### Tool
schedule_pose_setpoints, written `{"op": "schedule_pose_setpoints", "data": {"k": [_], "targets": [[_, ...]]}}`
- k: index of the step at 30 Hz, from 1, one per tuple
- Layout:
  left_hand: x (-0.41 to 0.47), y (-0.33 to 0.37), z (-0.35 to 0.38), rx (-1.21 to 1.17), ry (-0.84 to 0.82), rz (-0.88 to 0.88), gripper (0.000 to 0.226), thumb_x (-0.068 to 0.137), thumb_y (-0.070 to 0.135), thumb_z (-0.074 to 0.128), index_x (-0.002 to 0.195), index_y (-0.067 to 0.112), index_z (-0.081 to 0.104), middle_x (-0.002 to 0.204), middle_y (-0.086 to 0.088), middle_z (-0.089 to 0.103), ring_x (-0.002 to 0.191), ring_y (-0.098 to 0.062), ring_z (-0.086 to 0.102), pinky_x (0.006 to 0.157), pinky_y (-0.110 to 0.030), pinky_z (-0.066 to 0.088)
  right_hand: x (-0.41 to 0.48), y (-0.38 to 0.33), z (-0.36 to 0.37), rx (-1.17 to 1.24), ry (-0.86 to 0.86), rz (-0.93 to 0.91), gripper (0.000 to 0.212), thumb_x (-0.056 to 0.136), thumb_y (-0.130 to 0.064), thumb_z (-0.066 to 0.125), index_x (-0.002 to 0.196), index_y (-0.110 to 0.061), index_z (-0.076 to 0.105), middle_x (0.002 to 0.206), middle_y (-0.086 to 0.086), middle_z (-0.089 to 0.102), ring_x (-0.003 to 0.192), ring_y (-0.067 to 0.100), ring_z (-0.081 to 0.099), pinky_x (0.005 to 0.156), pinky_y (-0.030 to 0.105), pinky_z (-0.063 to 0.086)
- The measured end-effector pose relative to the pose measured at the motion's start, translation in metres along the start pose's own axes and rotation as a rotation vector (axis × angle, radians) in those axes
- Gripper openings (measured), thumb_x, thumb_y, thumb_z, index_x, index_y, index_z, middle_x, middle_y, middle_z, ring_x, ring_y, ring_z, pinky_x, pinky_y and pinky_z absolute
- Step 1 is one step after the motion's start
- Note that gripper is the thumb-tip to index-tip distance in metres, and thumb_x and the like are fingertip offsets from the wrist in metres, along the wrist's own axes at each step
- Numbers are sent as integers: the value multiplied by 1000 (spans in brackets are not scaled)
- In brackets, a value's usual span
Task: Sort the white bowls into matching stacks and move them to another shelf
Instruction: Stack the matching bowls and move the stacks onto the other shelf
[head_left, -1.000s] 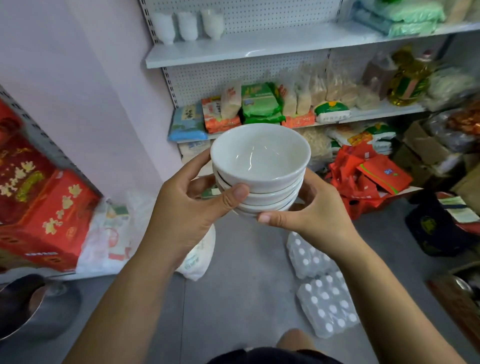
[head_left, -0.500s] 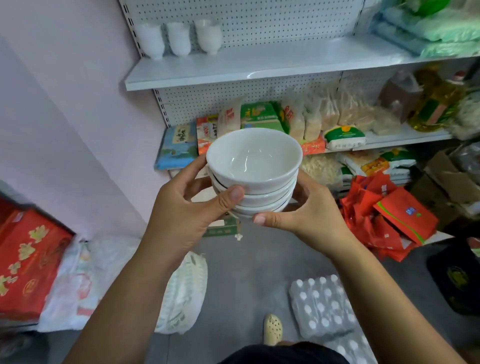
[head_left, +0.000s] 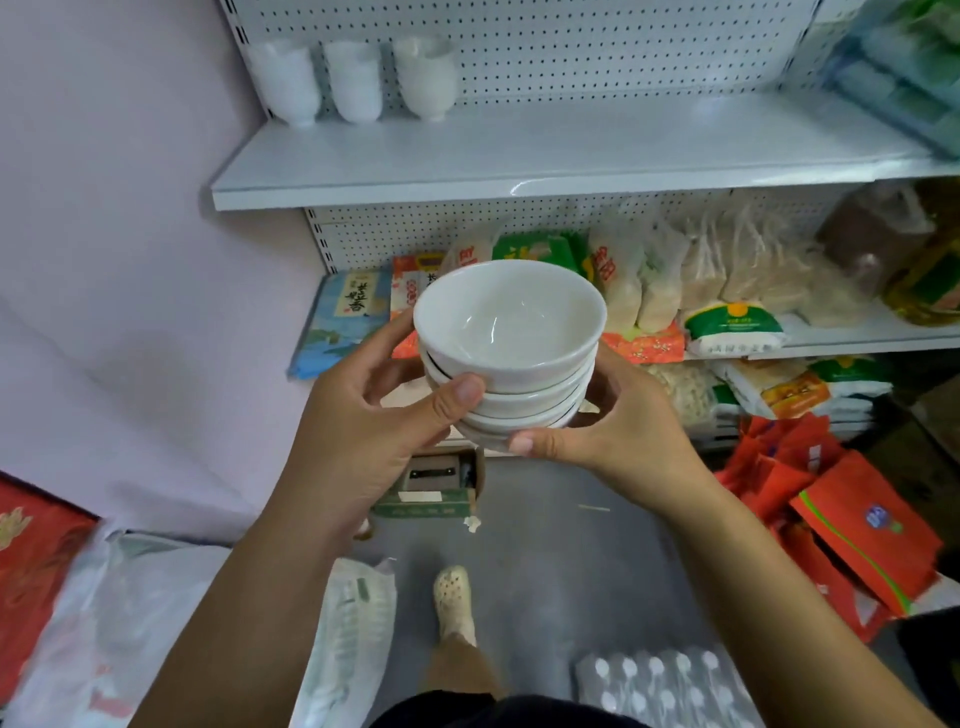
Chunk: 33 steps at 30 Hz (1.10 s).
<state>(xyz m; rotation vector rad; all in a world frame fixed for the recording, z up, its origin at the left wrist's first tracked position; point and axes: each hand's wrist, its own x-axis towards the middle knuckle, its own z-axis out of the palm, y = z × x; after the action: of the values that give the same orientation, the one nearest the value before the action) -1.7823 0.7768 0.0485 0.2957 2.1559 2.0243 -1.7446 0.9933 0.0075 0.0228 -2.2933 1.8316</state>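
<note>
The left hand (head_left: 358, 447) and right hand (head_left: 628, 441) join bare forearms. One foot wears a cream, holed clog (head_left: 453, 603). The clothing (head_left: 498, 713) is dark.

The stack of round white bowls (head_left: 511, 332) looks like glazed ceramic, smooth and glossy (light glints inside the top one). The white shelf board (head_left: 519, 156) seems painted metal, faintly shiny; milky white cups (head_left: 353, 80) at its back left corner look matt plastic.
</note>
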Motion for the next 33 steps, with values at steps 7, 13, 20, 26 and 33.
{"op": "schedule_pose_setpoints", "data": {"k": [7,13,20,26,33], "targets": [[122,2,-20,46,-30,17,82,62,40,95,136,44,61,117,10,76,114,-13,70,76,-33,64,116,20,8,17,19,33,80,55,-27,95,128,-22,62,116,-13,74,112,7,68,84,21,57],[241,24,-48,63,-98,71,70,66,31,85,133,33,65,120,7,75,118,-14,69,91,-43,60,228,15,21,36,84,10,81,52,-29,94,126,-22,62,114,-14,74,110,4,68,83,16,54],[353,42,-61,63,-128,78,76,61,42,91,133,38,64,107,1,79,98,-19,77,75,-36,64,319,9,17,-56,171,-36,77,54,-39,95,124,-31,63,112,-22,73,109,-2,67,89,18,55],[428,39,-49,58,-157,82,77,62,48,88,135,41,62,112,3,79,109,-20,74,83,-43,63,390,22,-6,-79,170,-30,81,54,-42,96,127,-33,63,113,-20,74,111,1,67,89,24,57],[512,19,-16,17,-103,49,87,57,46,87,139,39,59,113,7,78,115,-16,70,81,-38,64,483,63,-43,-45,88,-6,81,53,-30,98,125,-30,61,117,-18,73,114,1,66,90,20,55]]}}
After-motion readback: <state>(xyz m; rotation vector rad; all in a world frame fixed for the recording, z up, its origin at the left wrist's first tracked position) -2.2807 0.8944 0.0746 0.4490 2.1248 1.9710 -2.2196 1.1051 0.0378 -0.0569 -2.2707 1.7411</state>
